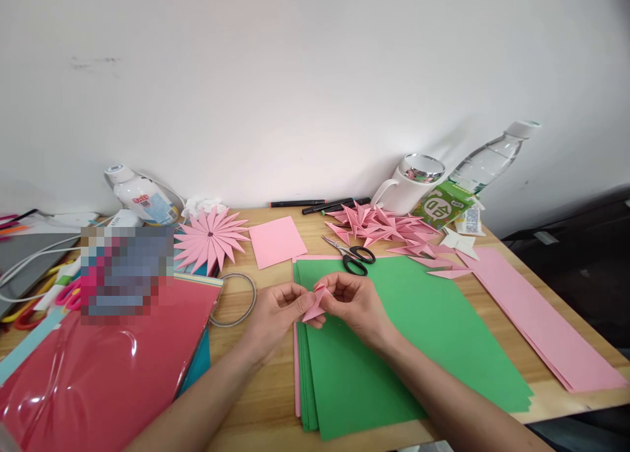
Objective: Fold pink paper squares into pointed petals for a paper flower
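My left hand (276, 311) and my right hand (355, 301) meet over the near left corner of a stack of green paper sheets (418, 334). Both pinch a small folded pink paper piece (315, 304) between their fingertips, a little above the green sheets. Behind the hands lie black-handled scissors (352, 254). Further back sits a pile of folded pink paper points (381, 226). A finished pink paper flower (210, 239) lies to the back left, with a flat pink square (276, 241) beside it.
A red plastic-wrapped paper pack (98, 367) fills the near left. Long pink strips (536, 314) lie along the right edge. At the back stand a white mug (411, 183), a tilted water bottle (487, 160), a green carton (443, 206), markers (335, 206) and a white bottle (140, 196). A tape ring (236, 301) lies near my left hand.
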